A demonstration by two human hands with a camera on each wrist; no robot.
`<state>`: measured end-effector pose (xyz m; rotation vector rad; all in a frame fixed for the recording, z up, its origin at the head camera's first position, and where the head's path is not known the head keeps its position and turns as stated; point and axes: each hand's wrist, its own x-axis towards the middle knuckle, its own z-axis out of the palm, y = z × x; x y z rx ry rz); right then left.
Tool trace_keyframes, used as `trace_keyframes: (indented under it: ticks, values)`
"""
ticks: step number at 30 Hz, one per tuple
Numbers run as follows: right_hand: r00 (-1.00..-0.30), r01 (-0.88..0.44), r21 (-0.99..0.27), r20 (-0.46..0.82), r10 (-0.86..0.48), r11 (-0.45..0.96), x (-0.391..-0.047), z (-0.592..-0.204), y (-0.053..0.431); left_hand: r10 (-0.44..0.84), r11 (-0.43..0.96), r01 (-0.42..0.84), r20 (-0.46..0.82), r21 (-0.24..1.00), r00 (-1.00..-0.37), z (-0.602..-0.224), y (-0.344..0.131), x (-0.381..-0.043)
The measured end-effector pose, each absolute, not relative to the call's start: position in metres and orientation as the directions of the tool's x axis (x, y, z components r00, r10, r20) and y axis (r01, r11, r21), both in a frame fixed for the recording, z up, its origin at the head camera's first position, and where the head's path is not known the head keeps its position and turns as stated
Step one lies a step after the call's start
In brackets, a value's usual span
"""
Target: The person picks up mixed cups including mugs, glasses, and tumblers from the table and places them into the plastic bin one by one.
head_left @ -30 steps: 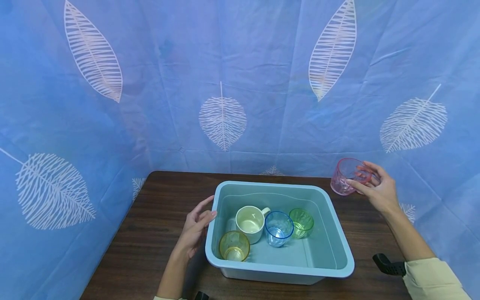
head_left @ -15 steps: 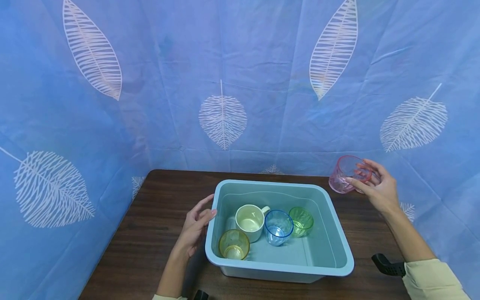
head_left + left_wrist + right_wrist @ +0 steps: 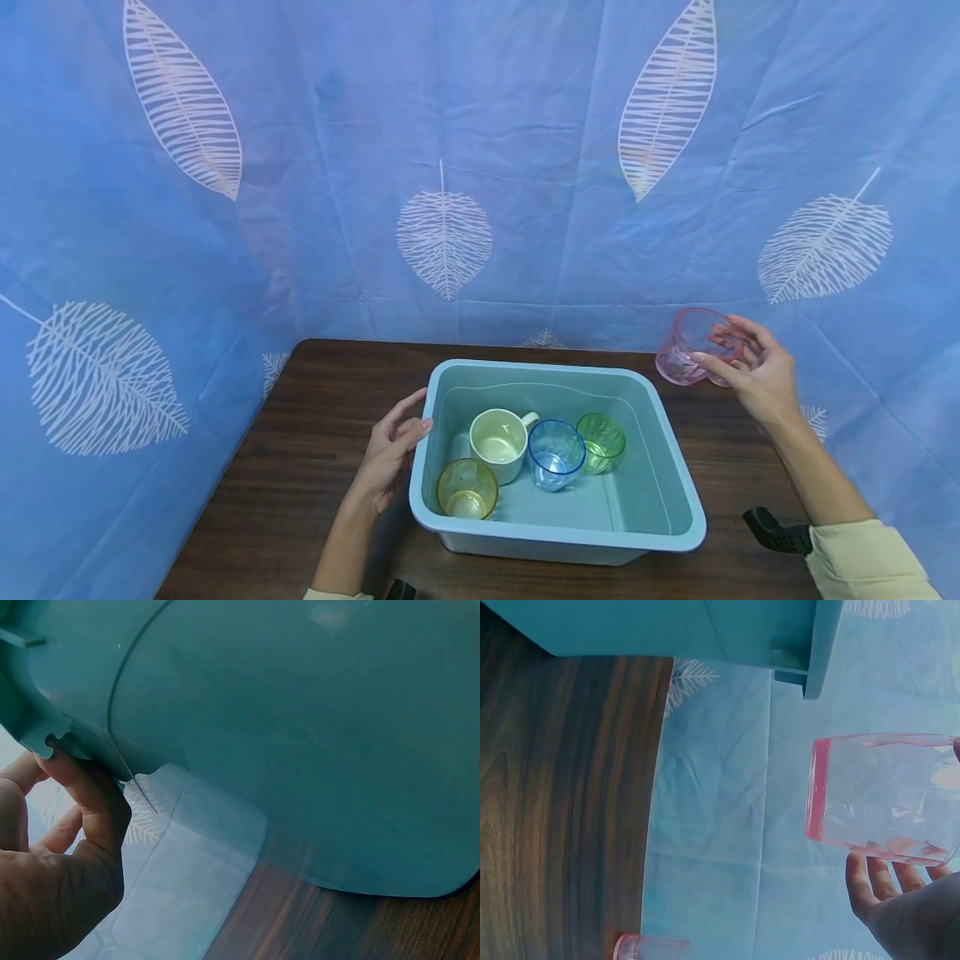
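Observation:
A light blue-green plastic basin (image 3: 566,537) stands on the dark wooden table. My left hand (image 3: 393,454) grips its left rim, thumb on top and fingers curled beneath the edge, as the left wrist view shows. Beyond the basin's far right corner, my right hand (image 3: 765,375) holds a clear pink glass (image 3: 678,362) upright between thumb and fingers. The right wrist view has this pink glass (image 3: 885,795) raised above the tabletop. Below it stands a second pink glass (image 3: 652,949) on the table, mostly hidden by the hand in the head view.
Inside the basin are a pale green mug (image 3: 498,446), a yellow glass (image 3: 467,489), a blue glass (image 3: 556,456) and a green glass (image 3: 602,444), grouped towards the left and middle. A blue leaf-patterned cloth (image 3: 555,208) hangs right behind the wooden table (image 3: 285,483).
The pink glass in my right hand has risen slightly and shifted a little left. My left hand and the basin keep their places.

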<state>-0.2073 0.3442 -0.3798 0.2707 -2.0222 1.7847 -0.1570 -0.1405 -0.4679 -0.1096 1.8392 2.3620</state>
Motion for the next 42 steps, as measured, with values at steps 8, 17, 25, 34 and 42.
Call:
trace_keyframes:
  ticks: [8, 17, 25, 34, 42]
  values:
    - [-0.894, -0.403, -0.894, 0.43, 0.122, 0.197, -0.205, -0.374, 0.338, 0.078, -0.258, -0.146, -0.13, 0.955, -0.988, -0.468, -0.141, -0.156]
    - [-0.899, -0.399, -0.899, 0.422, 0.116, 0.182, -0.203, -0.368, 0.331, 0.077, -0.258, -0.134, -0.118, 0.957, -0.99, -0.469, -0.141, -0.157]
    - [-0.875, -0.469, -0.876, 0.478, 0.081, 0.109, -0.2, -0.367, 0.329, 0.076, -0.249, -0.154, -0.139, 0.956, -0.987, -0.469, -0.141, -0.157]
    - [-0.867, -0.491, -0.867, 0.496, 0.055, 0.083, -0.196, -0.362, 0.325, 0.077, -0.251, -0.146, -0.131, 0.957, -0.988, -0.469, -0.141, -0.158]
    - [-0.86, -0.509, -0.86, 0.51, 0.032, 0.043, -0.195, -0.361, 0.32, 0.082, -0.257, -0.141, -0.124, 0.956, -0.989, -0.47, -0.14, -0.158]
